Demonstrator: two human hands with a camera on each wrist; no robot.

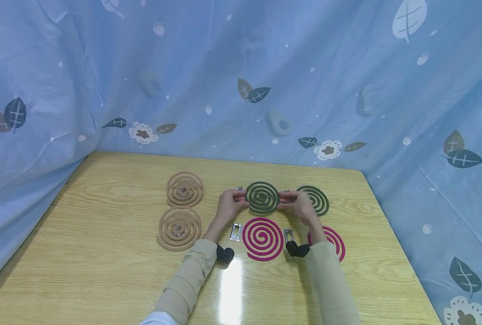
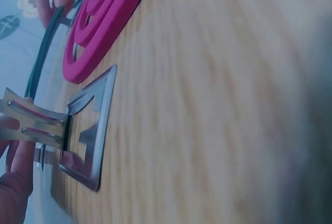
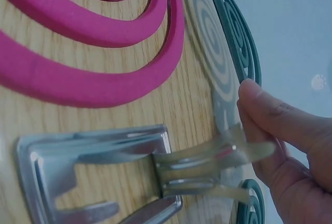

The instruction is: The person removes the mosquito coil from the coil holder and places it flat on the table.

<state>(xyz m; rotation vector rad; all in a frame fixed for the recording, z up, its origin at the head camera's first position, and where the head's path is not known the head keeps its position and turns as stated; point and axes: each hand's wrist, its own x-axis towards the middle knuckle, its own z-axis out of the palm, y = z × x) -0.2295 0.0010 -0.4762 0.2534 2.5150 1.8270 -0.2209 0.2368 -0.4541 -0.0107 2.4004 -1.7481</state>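
Both hands hold a dark green mosquito coil (image 1: pixel 262 197) by opposite edges. My left hand (image 1: pixel 228 206) pinches its left edge between thumb and fingers. On the other side, my right hand (image 1: pixel 299 205) pinches the right edge; thumb and fingertips show on the rim in the right wrist view. The coil (image 3: pixel 236 27) is raised off the table there, with its spiral shadow on the wood. A pink coil (image 1: pixel 263 239) lies flat just in front of it. Beside that stand metal coil stands (image 1: pixel 236 231) with upright prongs, one (image 3: pixel 93 172) large in the right wrist view.
Two tan coils (image 1: pixel 185 189) lie at the left of the wooden table (image 1: pixel 103 234). A second green coil (image 1: pixel 320 201) is partly behind my right hand, and another pink coil (image 1: pixel 336 241) is partly under the right forearm. Blue patterned cloth (image 1: pixel 208 90) hangs behind the table.
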